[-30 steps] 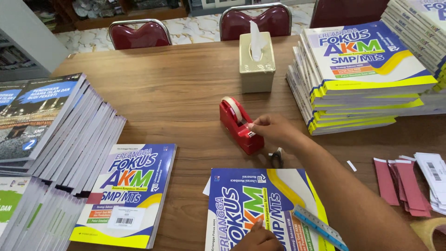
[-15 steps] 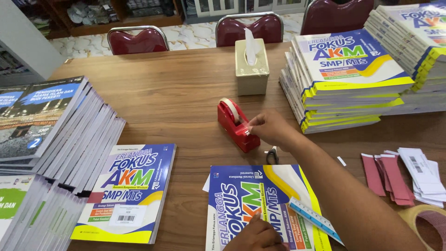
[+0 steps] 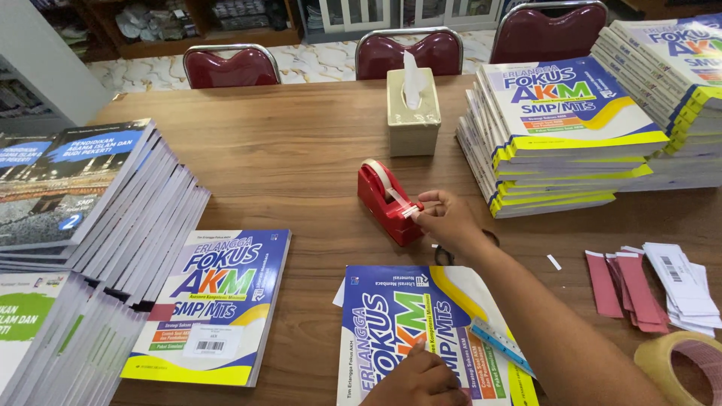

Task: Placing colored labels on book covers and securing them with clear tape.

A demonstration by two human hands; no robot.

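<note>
The right hand (image 3: 445,218) pinches the clear tape end at the red tape dispenser (image 3: 389,200), mid-table with bare wood all around. The left hand (image 3: 418,382) presses flat, fingers spread, on the blue workbook (image 3: 391,331) (at the table's near edge), between book stacks.

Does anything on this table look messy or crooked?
A little. The book pile on the left has slid sideways, so its books fan out instead of sitting square. A small white paper scrap lies loose on the table near the red and white slips. Nothing looks spilled or broken.
</note>
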